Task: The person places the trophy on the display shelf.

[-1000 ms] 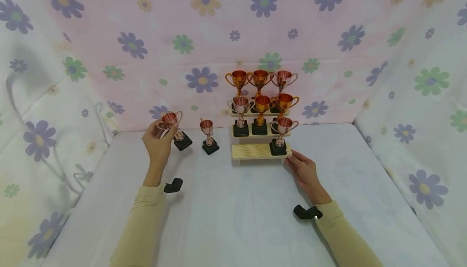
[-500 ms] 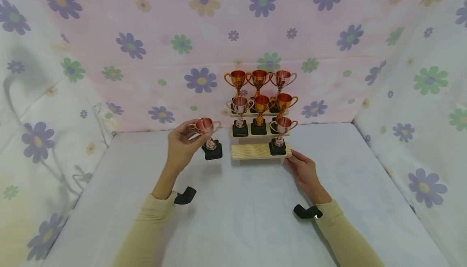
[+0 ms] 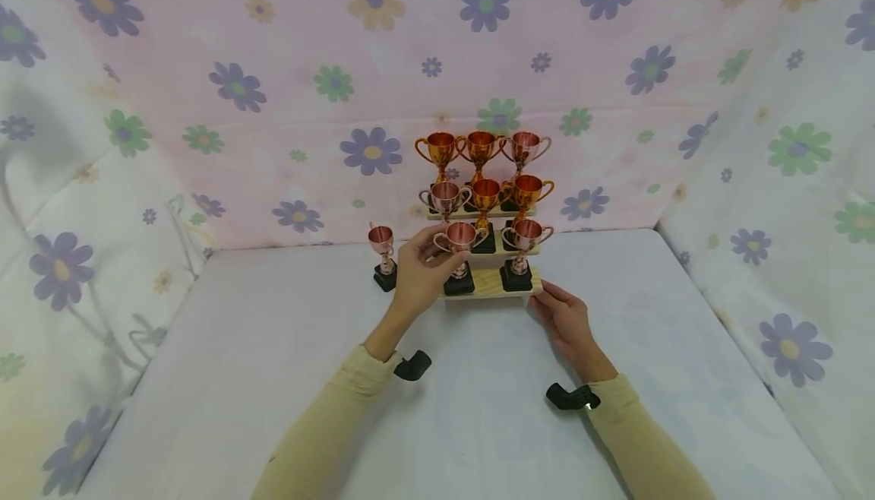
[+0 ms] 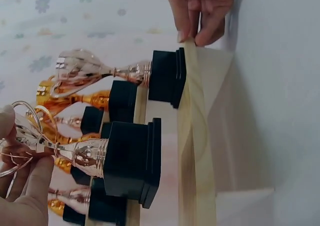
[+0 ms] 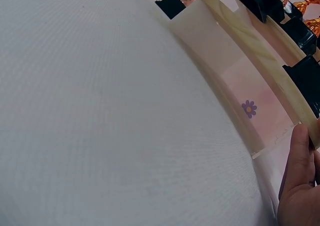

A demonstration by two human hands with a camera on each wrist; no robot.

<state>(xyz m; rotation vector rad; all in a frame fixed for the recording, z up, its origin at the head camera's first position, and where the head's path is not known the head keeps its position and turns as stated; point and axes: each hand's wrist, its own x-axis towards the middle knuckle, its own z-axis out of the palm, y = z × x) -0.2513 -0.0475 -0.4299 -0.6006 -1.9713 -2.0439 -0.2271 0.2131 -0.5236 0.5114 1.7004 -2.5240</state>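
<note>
My left hand (image 3: 420, 268) holds a rose-gold trophy cup (image 3: 459, 237) by its bowl, fingers and thumb on either side. In the left wrist view, that trophy's black base (image 4: 129, 158) hangs just short of the stand's lowest wooden step (image 4: 196, 126). At the right end of the same step, my right hand (image 3: 567, 321) pinches the board's edge. Another rose-gold trophy (image 3: 525, 237) stands upright on this step, near the right hand. The three-step stand (image 3: 488, 282) carries gold and rose-gold trophies on its upper steps. The left hand partly hides the step's left end.
One more rose-gold trophy (image 3: 380, 242) stands on the white-covered table (image 3: 273, 318), left of the stand and close to my left hand. A flower-print cloth (image 3: 294, 120) hangs behind the stand and along both sides.
My left hand has carried the rose-gold trophy rightward from the table's left, past the standing trophy, to over the lowest step. The right hand stays at the stand's right end.
</note>
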